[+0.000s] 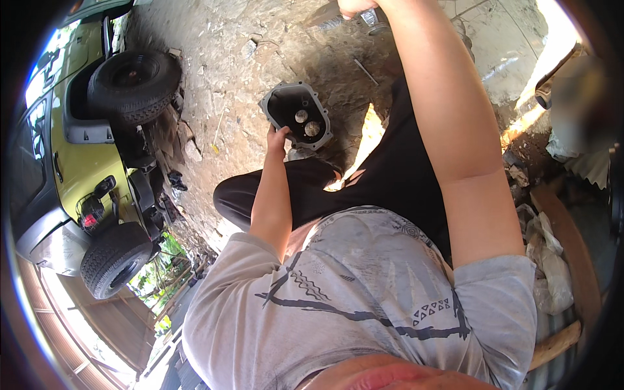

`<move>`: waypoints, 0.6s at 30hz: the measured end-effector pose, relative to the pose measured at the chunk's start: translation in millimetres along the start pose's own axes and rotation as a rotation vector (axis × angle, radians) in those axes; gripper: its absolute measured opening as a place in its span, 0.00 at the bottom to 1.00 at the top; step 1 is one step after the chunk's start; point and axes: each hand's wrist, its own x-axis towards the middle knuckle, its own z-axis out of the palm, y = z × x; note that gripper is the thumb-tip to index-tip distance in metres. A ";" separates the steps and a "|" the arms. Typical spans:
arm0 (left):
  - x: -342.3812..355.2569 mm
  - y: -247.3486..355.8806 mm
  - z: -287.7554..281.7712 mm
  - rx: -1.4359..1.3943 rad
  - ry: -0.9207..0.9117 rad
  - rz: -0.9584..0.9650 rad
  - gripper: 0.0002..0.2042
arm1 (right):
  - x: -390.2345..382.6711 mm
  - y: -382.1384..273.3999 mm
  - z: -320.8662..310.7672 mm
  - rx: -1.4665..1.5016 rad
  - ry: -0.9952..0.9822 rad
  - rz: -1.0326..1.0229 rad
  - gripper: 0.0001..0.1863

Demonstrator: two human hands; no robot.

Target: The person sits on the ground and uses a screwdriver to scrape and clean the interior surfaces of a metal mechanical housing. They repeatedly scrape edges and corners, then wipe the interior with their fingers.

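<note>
My left hand (277, 138) grips the grey metal housing (286, 103) by its near-left rim, fingers closed; the grip of my right hand (354, 5) is unclear.

At the top centre, the frame's edge cuts off most of the right hand (355, 6), so its grip is unclear. The metal housing (286, 97) hides some fingers of the left hand (278, 139). The yellow-green vehicle (88, 159) is cropped at upper left; a blurred patch (582, 97) at right is unreadable.
</note>
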 end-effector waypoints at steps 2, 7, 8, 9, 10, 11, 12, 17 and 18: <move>1.1 -10.4 -13.1 -0.283 0.018 -0.123 0.24 | 2.3 -6.5 -2.5 0.003 -0.022 -0.004 0.15; 1.6 -55.8 -53.7 -0.481 0.131 -0.248 0.24 | -0.7 -27.0 -9.9 -0.013 -0.106 0.028 0.15; 0.2 -54.8 -42.0 -0.467 0.101 -0.194 0.24 | 0.0 -26.3 -6.6 -0.026 -0.119 0.032 0.16; -4.3 -41.7 -20.7 -0.455 0.063 -0.137 0.25 | 0.9 -26.1 -6.1 -0.053 -0.137 0.042 0.16; -20.6 -36.0 -12.6 -0.452 0.066 -0.079 0.26 | 9.3 -32.3 -3.2 -0.082 -0.163 0.012 0.17; -22.2 -29.6 -9.1 -0.454 0.053 -0.060 0.26 | 9.4 -34.8 -4.7 -0.101 -0.176 -0.001 0.18; -21.3 -21.8 -4.5 -0.455 0.039 -0.041 0.27 | 9.7 -36.5 -4.6 -0.096 -0.171 0.005 0.19; -22.5 -11.2 16.7 -0.481 0.060 0.008 0.29 | -1.0 -34.6 -13.0 -0.046 -0.193 -0.097 0.23; -22.1 -9.2 23.5 -0.484 0.085 -0.010 0.29 | 0.9 -33.5 -10.6 -0.076 -0.170 -0.067 0.23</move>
